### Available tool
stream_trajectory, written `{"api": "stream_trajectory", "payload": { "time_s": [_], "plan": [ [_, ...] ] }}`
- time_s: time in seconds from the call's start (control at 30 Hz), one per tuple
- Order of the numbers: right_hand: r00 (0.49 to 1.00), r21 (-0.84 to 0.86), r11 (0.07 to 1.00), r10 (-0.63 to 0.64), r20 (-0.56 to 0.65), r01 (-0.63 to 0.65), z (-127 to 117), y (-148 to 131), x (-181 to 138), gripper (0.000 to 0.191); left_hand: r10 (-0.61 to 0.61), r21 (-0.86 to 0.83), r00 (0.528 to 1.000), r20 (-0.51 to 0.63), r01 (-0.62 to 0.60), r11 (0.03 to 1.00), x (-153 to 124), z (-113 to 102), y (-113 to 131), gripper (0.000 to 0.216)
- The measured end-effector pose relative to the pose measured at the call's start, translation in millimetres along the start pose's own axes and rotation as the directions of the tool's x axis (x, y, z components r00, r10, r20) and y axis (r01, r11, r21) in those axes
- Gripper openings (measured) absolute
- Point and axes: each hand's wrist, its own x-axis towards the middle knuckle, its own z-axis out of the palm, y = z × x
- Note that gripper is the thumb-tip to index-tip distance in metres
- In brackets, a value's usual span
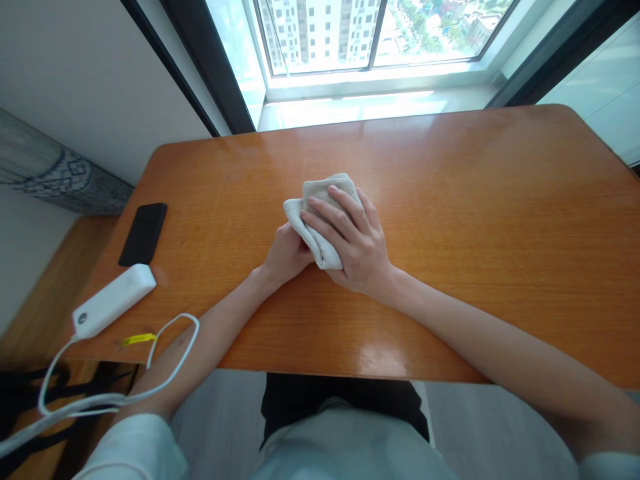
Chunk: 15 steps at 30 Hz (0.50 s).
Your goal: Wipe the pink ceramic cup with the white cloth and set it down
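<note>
over a wooden table [465,247], the right hand [364,245] clasps a folded pale cloth [318,192], fingers across its top. the left hand [287,256] sits beneath, fingers hidden, grip impossible to tell.

No writing, brand, number or sign can be read here.
The only label-like piece is a narrow, bright yellow tag [140,339] on a thin white cable [176,377], near the left front edge of the brown wooden table [475,267]; any print on it is too small to make out. A white, oblong plastic device [117,300] just beside it bears a small, round, grey mark [83,318] on its near end, and whether this is a logo, a symbol or a button cannot be told. The flat black rectangular phone [143,233] shows a plain dark surface without legible characters.
</note>
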Motion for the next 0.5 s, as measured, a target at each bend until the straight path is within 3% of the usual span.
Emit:
{"api": "stream_trajectory", "payload": {
  "time_s": [0.1,0.5],
  "plan": [
    [0.999,0.025,0.999,0.042,-0.027,-0.041,-2,3,2,0.057,0.009,-0.002,0.999,0.031,-0.009,1.0,0,-1,4,0.04],
    [0.958,0.235,0.949,0.249,-0.144,-0.212,3,21,7,0.049,-0.014,0.011,0.999,-0.029,0.015,1.0,3,-4,18,0.037]
  ]
}}
